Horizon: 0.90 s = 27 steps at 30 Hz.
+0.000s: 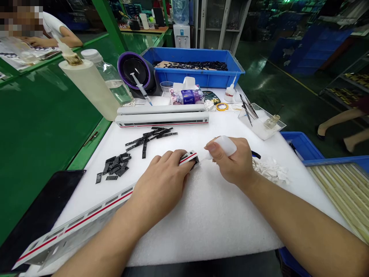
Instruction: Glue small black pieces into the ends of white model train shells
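Note:
My left hand (163, 181) is closed over the far end of a long white model train car shell (86, 211) with a red stripe and a row of window openings. The shell runs back under my left forearm to the lower left. A white squeeze bottle (226, 146) is gripped in my right hand (235, 159), its thin nozzle pointing left at the shell's end. Whether the tip touches the shell I cannot tell. Small black window pieces (115, 165) lie in a heap left of my left hand, with longer black strips (151, 136) beyond.
Two more train shells (163, 120) lie across the white foam board (225, 223). Behind stand a tissue pack (187, 95), a purple-rimmed black container (135, 75) and a blue bin (196, 79). Right are a clear tray (261, 129) with tweezers and crumpled white scraps (271, 171).

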Each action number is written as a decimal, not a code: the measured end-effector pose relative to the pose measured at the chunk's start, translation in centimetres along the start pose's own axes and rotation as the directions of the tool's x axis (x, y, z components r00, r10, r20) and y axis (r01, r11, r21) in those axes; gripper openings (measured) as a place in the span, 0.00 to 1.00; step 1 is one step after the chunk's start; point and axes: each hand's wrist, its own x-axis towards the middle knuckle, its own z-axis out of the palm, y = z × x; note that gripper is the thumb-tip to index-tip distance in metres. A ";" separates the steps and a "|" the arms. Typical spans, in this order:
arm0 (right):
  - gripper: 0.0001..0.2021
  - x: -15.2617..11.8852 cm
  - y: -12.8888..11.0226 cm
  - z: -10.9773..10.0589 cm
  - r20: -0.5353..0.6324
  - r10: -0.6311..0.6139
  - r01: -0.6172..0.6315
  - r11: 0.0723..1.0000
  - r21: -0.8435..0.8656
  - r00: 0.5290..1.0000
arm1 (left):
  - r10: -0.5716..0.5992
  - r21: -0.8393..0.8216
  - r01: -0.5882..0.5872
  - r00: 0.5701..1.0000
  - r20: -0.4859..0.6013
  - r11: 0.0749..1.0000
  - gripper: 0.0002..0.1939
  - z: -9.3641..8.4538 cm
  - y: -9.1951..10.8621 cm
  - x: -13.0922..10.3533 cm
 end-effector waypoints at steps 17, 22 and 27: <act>0.20 0.1 0.0 0.0 0.013 0.014 -0.014 1.000 -0.012 1.000 | 0.005 0.004 -0.005 1.000 0.005 1.000 0.19 0.0 -0.1 0.1; 0.21 0.2 0.0 -0.2 0.011 0.032 -0.032 0.999 -0.022 0.999 | 0.003 0.003 -0.003 1.000 0.001 1.000 0.18 0.0 0.0 0.2; 0.21 0.3 -0.1 -0.2 0.005 0.038 -0.038 0.999 -0.015 0.999 | -0.002 -0.001 0.002 1.000 0.012 1.000 0.18 0.1 -0.1 0.2</act>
